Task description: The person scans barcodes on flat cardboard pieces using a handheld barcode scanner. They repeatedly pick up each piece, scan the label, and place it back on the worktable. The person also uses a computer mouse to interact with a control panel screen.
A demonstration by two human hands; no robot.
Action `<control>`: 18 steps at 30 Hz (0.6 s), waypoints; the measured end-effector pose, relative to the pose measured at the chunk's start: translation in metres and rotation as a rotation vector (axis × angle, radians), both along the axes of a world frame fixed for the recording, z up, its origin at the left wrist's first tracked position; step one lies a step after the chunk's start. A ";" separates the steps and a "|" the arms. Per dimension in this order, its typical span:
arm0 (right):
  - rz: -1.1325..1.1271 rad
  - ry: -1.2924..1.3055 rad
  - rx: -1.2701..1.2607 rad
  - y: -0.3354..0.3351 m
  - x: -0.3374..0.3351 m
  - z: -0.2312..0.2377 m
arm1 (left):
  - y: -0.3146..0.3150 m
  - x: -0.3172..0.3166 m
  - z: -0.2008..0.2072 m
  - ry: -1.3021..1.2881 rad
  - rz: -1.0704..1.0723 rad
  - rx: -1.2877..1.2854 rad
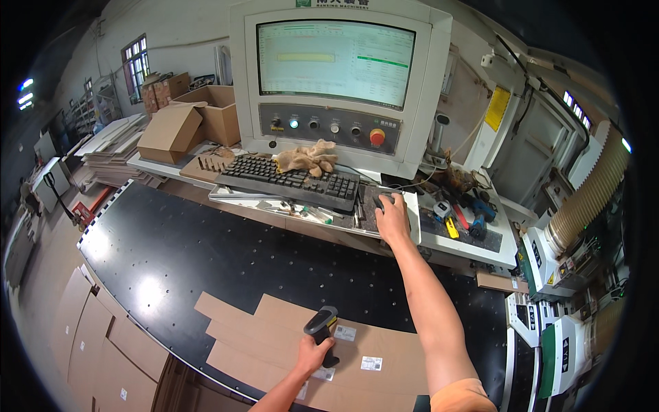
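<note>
My left hand point(314, 354) is wrapped round the grip of a black and grey barcode scanner point(321, 321). The scanner is held over a flat brown cardboard sheet point(257, 341), which carries several white labels, one of them the label point(371, 363) to the right of the scanner. On the dark pad right of the keyboard, my right hand point(392, 215) lies over a black computer mouse point(382, 200), partly hidden by the fingers. The black keyboard point(288, 180) stands below a machine console with a lit screen point(335, 62). A beige work glove point(309, 158) rests on the keyboard's back edge.
The cardboard lies on a black perforated machine bed point(206, 237). Pens and small tools lie before the keyboard; a yellow cutter point(451, 228) and a blue power tool point(480, 216) lie to the right. A ribbed hose point(587, 192) and machine heads stand far right. Cardboard boxes point(171, 130) are at back left.
</note>
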State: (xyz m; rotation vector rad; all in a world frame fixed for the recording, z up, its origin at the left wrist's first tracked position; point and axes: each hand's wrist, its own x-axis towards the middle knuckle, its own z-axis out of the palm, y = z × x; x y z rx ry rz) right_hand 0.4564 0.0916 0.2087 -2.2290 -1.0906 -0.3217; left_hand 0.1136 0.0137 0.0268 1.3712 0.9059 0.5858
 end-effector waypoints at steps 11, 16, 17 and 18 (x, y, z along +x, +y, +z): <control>-0.076 -0.020 -0.011 0.002 0.004 -0.005 | -0.001 -0.001 0.010 -0.070 0.014 -0.016; -0.092 -0.169 -0.006 0.001 0.002 0.001 | -0.003 -0.002 0.011 -0.055 0.011 -0.026; -0.078 -0.192 0.014 0.004 0.005 0.007 | -0.003 -0.003 0.012 -0.035 0.008 -0.011; -0.065 -0.221 0.048 0.008 0.011 0.017 | -0.001 -0.004 0.012 -0.021 0.014 0.030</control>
